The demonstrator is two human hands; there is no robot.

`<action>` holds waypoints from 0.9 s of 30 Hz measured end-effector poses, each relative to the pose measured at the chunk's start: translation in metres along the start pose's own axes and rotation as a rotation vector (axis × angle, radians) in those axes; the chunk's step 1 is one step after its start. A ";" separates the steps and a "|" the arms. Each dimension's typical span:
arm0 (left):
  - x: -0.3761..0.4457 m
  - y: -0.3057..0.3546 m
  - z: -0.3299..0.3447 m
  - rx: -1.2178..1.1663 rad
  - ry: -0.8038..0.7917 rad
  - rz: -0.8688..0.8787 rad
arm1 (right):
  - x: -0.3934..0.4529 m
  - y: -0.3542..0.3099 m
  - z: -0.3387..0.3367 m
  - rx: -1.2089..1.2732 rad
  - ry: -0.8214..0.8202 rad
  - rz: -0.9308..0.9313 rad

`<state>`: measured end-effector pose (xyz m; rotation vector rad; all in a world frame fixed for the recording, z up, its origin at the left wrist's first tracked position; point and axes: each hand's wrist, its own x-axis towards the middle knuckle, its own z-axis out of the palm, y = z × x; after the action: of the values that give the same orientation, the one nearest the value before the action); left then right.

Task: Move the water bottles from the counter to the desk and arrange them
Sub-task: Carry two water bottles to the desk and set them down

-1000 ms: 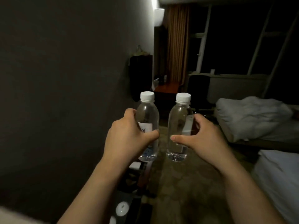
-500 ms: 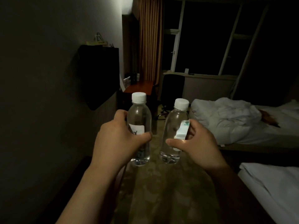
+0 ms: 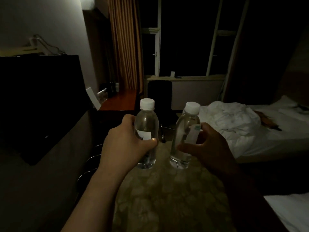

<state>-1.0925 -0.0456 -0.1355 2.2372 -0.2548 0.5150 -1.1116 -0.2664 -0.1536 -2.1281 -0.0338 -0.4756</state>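
Left hand [image 3: 127, 144] grips one white-capped water bottle [image 3: 146, 136] upright; right hand [image 3: 210, 148] grips the second bottle [image 3: 184, 136], tilted slightly — both held in the air above patterned carpet [image 3: 167, 198], the wooden desk [image 3: 120, 100] well beyond.

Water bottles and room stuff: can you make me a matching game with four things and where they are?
Things:
1. clear plastic water bottle with white cap and white label
2. clear plastic water bottle with green-edged label
3. reddish-brown wooden desk
4. crumpled white bed sheets

Places:
A. on the bed at the right
B. held in the left hand
C. far ahead, by the orange curtain
D. held in the right hand

Pairs: 1-B, 2-D, 3-C, 4-A
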 end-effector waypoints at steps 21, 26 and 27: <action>0.459 -0.065 0.303 -0.014 0.006 -0.002 | 0.497 0.227 0.021 -0.012 -0.033 -0.088; 0.560 -0.128 0.355 -0.047 -0.005 -0.032 | 0.613 0.275 0.069 -0.017 -0.106 -0.049; 0.582 -0.139 0.363 -0.051 -0.005 -0.032 | 0.638 0.281 0.079 -0.001 -0.116 -0.037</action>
<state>-0.4221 -0.2380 -0.1856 2.1896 -0.2318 0.4800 -0.4393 -0.4626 -0.1943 -2.1572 -0.1394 -0.3731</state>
